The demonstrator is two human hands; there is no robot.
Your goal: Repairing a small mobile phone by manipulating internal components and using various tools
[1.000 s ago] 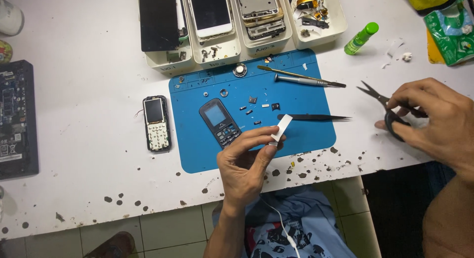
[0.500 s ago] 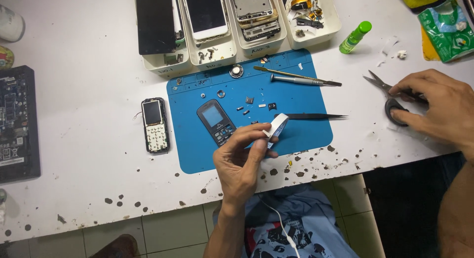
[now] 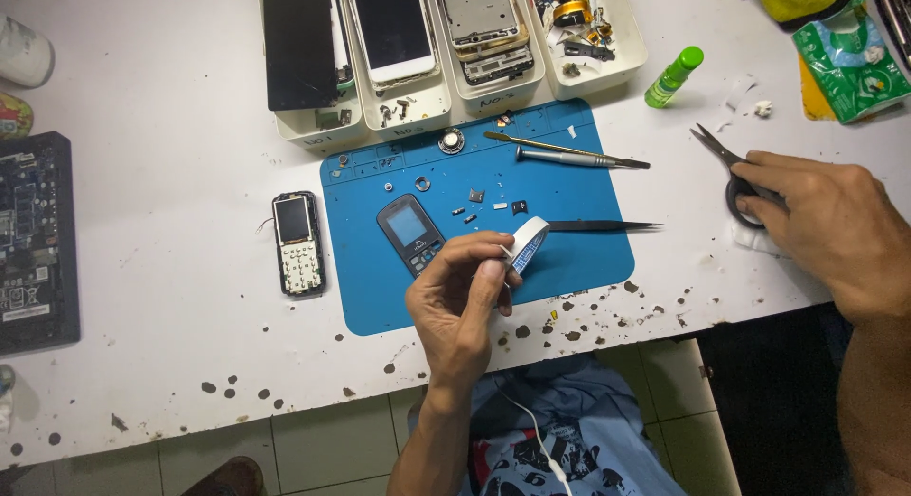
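Small white roll of tape sits pinched in the left hand, held just above the blue rubber work mat at its six o'clock edge. At three o'clock the right hand clasps the grey metal scissors on the white desk. A dark keypad phone lies on the mat, at nine o'clock from the tape.

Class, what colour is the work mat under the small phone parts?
The work mat is plain blue, seen best in the head view.
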